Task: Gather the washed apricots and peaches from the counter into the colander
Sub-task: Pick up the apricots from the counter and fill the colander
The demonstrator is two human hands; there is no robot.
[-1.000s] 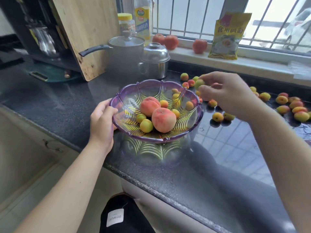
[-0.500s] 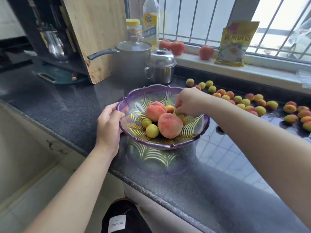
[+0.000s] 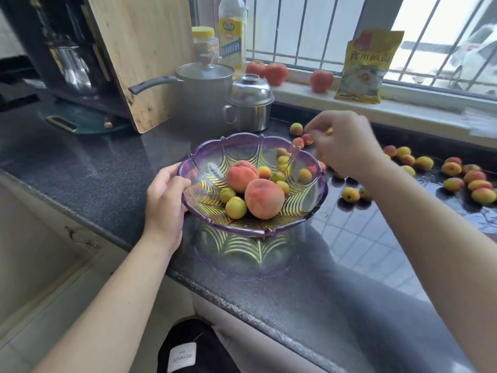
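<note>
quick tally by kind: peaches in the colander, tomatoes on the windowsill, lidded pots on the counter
peaches in the colander: 2
tomatoes on the windowsill: 3
lidded pots on the counter: 2
total: 7

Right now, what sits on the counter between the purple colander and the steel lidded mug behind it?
In the head view, nothing: only bare dark counter separates the colander from the mug. The nearest apricots lie off to the right.

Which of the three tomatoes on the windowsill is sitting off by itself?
The right tomato, beside the yellow packet; the other two tomatoes touch each other.
</note>
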